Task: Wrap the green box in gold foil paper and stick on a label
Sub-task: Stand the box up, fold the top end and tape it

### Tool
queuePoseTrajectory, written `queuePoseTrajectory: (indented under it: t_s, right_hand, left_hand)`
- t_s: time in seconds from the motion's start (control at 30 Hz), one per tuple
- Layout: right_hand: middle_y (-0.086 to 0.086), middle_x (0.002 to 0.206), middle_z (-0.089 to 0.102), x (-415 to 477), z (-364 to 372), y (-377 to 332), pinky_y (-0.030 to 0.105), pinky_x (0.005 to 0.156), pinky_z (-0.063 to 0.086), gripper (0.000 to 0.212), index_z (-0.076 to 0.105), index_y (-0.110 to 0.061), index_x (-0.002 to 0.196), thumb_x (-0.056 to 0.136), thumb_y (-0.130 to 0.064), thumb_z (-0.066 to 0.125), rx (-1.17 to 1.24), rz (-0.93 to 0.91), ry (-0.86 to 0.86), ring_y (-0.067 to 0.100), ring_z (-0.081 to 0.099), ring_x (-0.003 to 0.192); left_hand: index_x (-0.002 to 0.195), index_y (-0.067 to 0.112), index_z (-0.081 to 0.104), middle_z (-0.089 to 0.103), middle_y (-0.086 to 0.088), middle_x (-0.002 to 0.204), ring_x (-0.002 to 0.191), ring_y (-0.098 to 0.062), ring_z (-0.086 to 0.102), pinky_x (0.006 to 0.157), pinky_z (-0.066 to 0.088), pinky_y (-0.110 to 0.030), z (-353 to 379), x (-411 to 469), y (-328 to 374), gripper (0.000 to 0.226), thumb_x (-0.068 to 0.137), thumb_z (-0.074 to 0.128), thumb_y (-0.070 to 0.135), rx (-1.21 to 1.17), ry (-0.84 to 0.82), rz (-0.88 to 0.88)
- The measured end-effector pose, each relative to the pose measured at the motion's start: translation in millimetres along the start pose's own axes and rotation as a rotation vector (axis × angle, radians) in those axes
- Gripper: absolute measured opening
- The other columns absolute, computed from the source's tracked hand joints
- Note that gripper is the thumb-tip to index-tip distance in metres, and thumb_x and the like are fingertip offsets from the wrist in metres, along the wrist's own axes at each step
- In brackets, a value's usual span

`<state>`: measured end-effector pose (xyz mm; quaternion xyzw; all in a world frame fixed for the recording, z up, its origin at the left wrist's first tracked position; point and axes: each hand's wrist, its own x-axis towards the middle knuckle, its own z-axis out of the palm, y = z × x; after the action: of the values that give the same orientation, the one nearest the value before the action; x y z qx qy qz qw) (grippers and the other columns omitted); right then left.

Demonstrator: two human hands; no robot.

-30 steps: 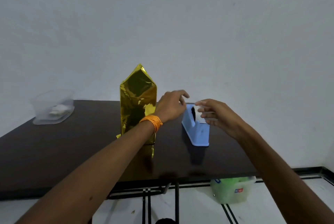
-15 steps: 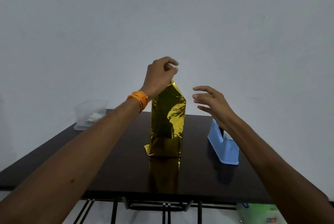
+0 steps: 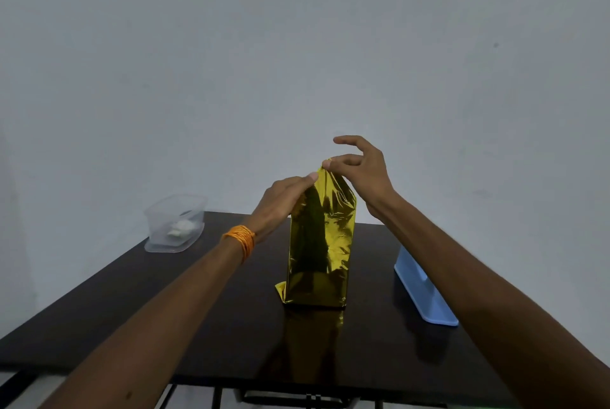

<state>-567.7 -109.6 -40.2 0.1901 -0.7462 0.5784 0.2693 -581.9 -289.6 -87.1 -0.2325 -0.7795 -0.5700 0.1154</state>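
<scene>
At the gold foil [image 3: 321, 237] peak — right hand [image 3: 363, 174] grip pinching it | left hand [image 3: 280, 202] pressing flat

Subject: one person, seen from the forearms forward.
Left forearm [image 3: 158, 319]: bare along its whole visible length, from the lower frame edge to the wrist.
Left wrist: carries an orange thread band [image 3: 241, 238], made of many thin strands wound round in several loops. The strands sit close together and slightly uneven, forming a broad cuff.
Left hand [image 3: 280, 197]: bare; one nail is visible at the tip, trimmed short.
Right forearm [image 3: 478, 276]: bare from the right frame edge to the wrist.
Right wrist: bare.
Right hand [image 3: 366, 174]: bare; the nail on the foremost finger is trimmed short.
Lighting note: dim, so finer surface detail cannot be made out.
</scene>
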Motion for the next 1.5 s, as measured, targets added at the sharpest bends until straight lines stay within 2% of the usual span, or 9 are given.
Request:
queuePoseTrajectory:
  t_s: [0.1,0.27,0.5,0.67,0.83,1.17,1.3,1.37,1.5]
  right_hand:
    - [0.004,0.084,0.078,10.7,2.2,4.8,0.024,0.081,0.051,0.052,0.062,-0.019,0.124,0.077,-0.019,0.085,-0.011,0.034,-0.014,0.011,0.074,0.089]
    - [0.004,0.085,0.078,24.7,2.6,19.9,0.047,0.1,0.051,0.056,0.062,-0.02,0.123,0.074,-0.018,0.088,-0.033,0.101,-0.045,0.017,0.074,0.093]
    - [0.009,0.099,0.075,28.7,5.7,36.1,0.037,0.079,0.061,0.056,0.063,-0.022,0.123,0.074,-0.017,0.088,-0.03,0.22,-0.082,0.026,0.072,0.095]
    - [0.009,0.126,0.061,40.7,9.2,53.2,0.047,0.087,0.06,0.051,0.067,-0.028,0.112,0.068,-0.019,0.091,-0.057,0.315,-0.118,0.031,0.066,0.108]
    - [0.014,0.114,0.07,43.9,5.8,61.1,0.049,0.095,0.056,0.063,0.061,-0.023,0.123,0.069,-0.007,0.089,-0.027,0.357,-0.145,0.032,0.068,0.105]
    - [0.013,0.136,0.052,39.1,13.7,74.1,0.053,0.091,0.057,0.069,0.057,-0.033,0.126,0.069,-0.012,0.09,0.053,0.367,-0.064,0.037,0.064,0.11]
    - [0.012,0.134,0.053,35.0,12.6,72.3,0.051,0.091,0.058,0.071,0.055,-0.029,0.13,0.07,-0.012,0.089,0.06,0.357,-0.061,0.034,0.068,0.106]
    - [0.015,0.132,0.056,32.7,12.8,69.8,0.043,0.081,0.06,0.07,0.055,-0.027,0.131,0.071,-0.009,0.087,0.077,0.363,-0.063,0.034,0.069,0.104]
    - [0.02,0.126,0.06,25.7,12.1,64.2,0.028,0.065,0.053,0.066,0.054,-0.022,0.133,0.075,-0.003,0.077,0.048,0.34,-0.074,0.031,0.067,0.096]
  left_hand:
    - [0.094,0.024,0.07,0.066,0.004,0.087,0.097,-0.023,0.063,0.095,0.051,-0.046,-1.7,0.3,-6.2,0.039,0.093,0.052,0.059,0.009,0.014,0.024]
    - [0.113,0.018,0.072,0.071,0.001,0.113,0.103,-0.007,0.061,0.081,0.043,-0.02,-5.4,1.7,-10.5,0.041,0.099,0.048,0.048,-0.061,-0.003,-0.004]
    - [0.11,0.014,0.07,0.069,0.0,0.106,0.093,-0.003,0.063,0.069,0.047,-0.018,-6.3,7.0,-10.5,0.018,0.096,0.06,0.02,-0.164,0.052,-0.031]
    - [0.116,0.02,0.066,0.067,-0.004,0.104,0.087,-0.005,0.065,0.06,0.048,-0.013,-5.6,16.8,-10.4,0.023,0.096,0.056,0.013,-0.194,0.063,-0.049]
    - [0.109,0.011,0.069,0.065,-0.008,0.114,0.095,-0.011,0.061,0.057,0.048,-0.006,-1.2,21.6,-12.0,0.024,0.095,0.051,0.004,-0.205,0.087,-0.025]
    - [0.091,0.014,0.073,0.069,-0.005,0.103,0.095,-0.017,0.063,0.072,0.051,-0.03,2.0,26.0,-17.9,0.033,0.094,0.044,-0.001,-0.194,0.147,-0.029]
    - [0.106,0.015,0.071,0.068,0.003,0.111,0.11,-0.014,0.058,0.087,0.046,-0.026,13.6,17.6,-15.1,0.028,0.102,0.044,0.02,0.19,0.31,0.18]
    - [0.111,0.017,0.069,0.066,0.002,0.117,0.115,-0.013,0.052,0.091,0.04,-0.024,23.1,3.8,-8.6,0.031,0.101,0.044,0.032,0.403,0.402,0.332]
    - [0.124,0.017,0.061,0.062,-0.003,0.117,0.112,-0.017,0.051,0.096,0.042,-0.033,46.1,-25.6,0.1,0.042,0.099,0.04,0.045,0.763,0.329,0.455]
